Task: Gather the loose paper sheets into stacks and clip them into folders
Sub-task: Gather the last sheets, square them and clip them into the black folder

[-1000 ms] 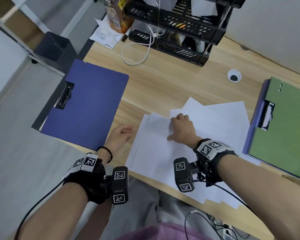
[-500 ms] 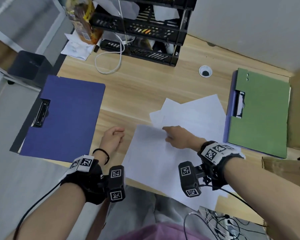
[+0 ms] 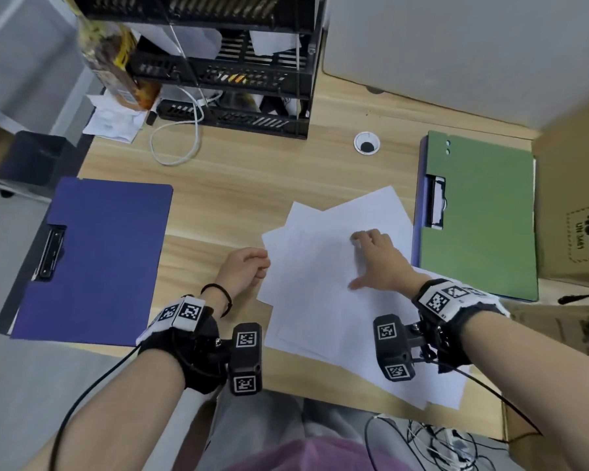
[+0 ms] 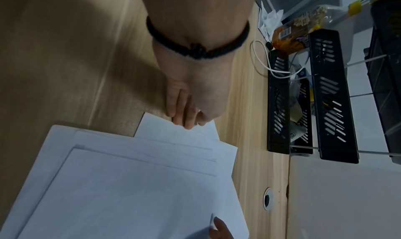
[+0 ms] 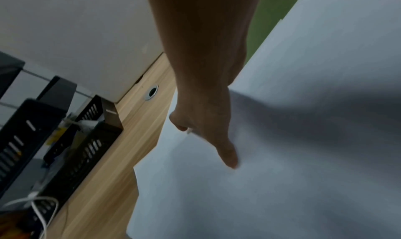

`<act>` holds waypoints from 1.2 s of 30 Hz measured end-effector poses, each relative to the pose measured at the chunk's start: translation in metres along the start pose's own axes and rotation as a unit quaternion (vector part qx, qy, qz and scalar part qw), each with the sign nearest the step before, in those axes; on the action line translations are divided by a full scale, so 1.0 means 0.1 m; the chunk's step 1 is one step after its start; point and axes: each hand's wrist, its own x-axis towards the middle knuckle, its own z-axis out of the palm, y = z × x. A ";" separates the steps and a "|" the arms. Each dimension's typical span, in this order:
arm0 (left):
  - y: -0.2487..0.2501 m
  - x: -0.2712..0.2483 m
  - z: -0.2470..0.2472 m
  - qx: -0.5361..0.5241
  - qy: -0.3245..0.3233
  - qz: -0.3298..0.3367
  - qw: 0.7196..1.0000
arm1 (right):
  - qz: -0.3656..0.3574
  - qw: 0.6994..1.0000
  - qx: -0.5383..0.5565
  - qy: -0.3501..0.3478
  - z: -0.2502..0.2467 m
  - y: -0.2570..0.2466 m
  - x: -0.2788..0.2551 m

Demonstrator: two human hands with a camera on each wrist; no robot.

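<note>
Several loose white paper sheets [image 3: 320, 307] lie fanned out on the wooden desk between a blue clip folder [image 3: 106, 260] on the left and a green clip folder [image 3: 480, 215] on the right. My right hand [image 3: 371, 256] rests on the sheets near the green folder, thumb stretched flat on the paper. Its fingers [image 5: 180, 126] are curled and pinch a sheet's edge. My left hand [image 3: 249, 270] sits at the pile's left edge. Its fingertips [image 4: 184, 119] touch the corner of one sheet [image 4: 169, 131]. Both folders lie flat, with nothing in their clips.
A black file rack [image 3: 232, 83] stands at the back, with a snack bag [image 3: 119, 66], crumpled paper [image 3: 113, 120] and a white cable [image 3: 181, 144] beside it. A cable hole [image 3: 366, 143] lies behind the sheets. A cardboard box [image 3: 575, 205] borders the green folder.
My right hand has slid rightward over the sheets toward the green folder. The left hand has moved from the bare desk to the pile's left edge.
</note>
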 end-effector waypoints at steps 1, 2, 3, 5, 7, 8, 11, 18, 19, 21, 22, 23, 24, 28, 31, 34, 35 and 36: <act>0.00 -0.01 0.00 0.000 -0.002 -0.004 1.000 | -0.002 1.000 -0.022 0.012 0.04 -0.02 0.01; 0.00 -0.01 0.00 0.000 -0.004 -0.007 1.000 | -0.002 0.999 -0.039 0.022 0.07 -0.03 0.02; 0.00 -0.03 0.00 0.001 -0.006 -0.010 1.000 | 0.000 0.998 -0.049 0.029 0.09 -0.04 0.03; -0.03 -0.06 0.01 0.000 -0.006 -0.014 1.000 | 0.004 0.997 -0.060 0.038 0.12 -0.05 0.05; -0.07 -0.07 0.01 -0.002 -0.002 -0.018 1.000 | 0.002 0.997 -0.073 0.029 0.12 -0.06 0.07; -0.09 -0.08 0.01 -0.002 -0.001 -0.020 1.000 | 0.000 0.997 -0.080 0.020 0.12 -0.07 0.08; -0.14 -0.09 0.01 0.000 -0.005 -0.022 1.000 | -0.005 0.995 -0.096 0.007 0.12 -0.10 0.08; -0.17 -0.08 0.02 -0.007 -0.005 -0.015 1.000 | -0.007 0.999 -0.028 -0.027 0.05 -0.15 0.01; -0.17 -0.08 0.01 -0.006 -0.004 -0.014 1.000 | -0.015 0.998 -0.030 -0.051 0.05 -0.15 0.00; -0.19 -0.06 -0.01 0.000 0.000 -0.012 1.000 | -0.040 0.992 -0.056 -0.109 0.05 -0.17 -0.03; -0.20 -0.06 -0.03 0.002 0.003 -0.009 1.000 | -0.055 0.987 -0.061 -0.136 0.06 -0.18 -0.05; -0.21 -0.06 -0.05 0.001 0.009 -0.005 1.000 | -0.068 0.984 -0.052 -0.156 0.08 -0.21 -0.06; -0.22 -0.05 -0.08 -0.001 0.017 -0.002 1.000 | -0.080 0.982 -0.037 -0.168 0.08 -0.24 -0.07; -0.26 -0.01 -0.25 -0.005 0.066 0.028 0.997 | -0.120 0.982 0.014 -0.145 0.06 -0.44 -0.03; -0.29 0.01 -0.46 0.024 0.170 0.069 0.983 | -0.116 0.988 0.072 -0.077 -0.03 -0.63 0.07; -0.31 -0.03 -0.65 0.016 0.254 0.078 0.964 | -0.072 0.985 0.155 0.007 -0.23 -0.74 0.19; -0.32 -0.04 -0.69 0.015 0.261 0.074 0.962 | -0.046 0.983 0.177 0.031 -0.31 -0.73 0.23; -0.33 -0.04 -0.70 0.018 0.258 0.069 0.963 | -0.022 0.978 0.200 0.055 -0.39 -0.70 0.25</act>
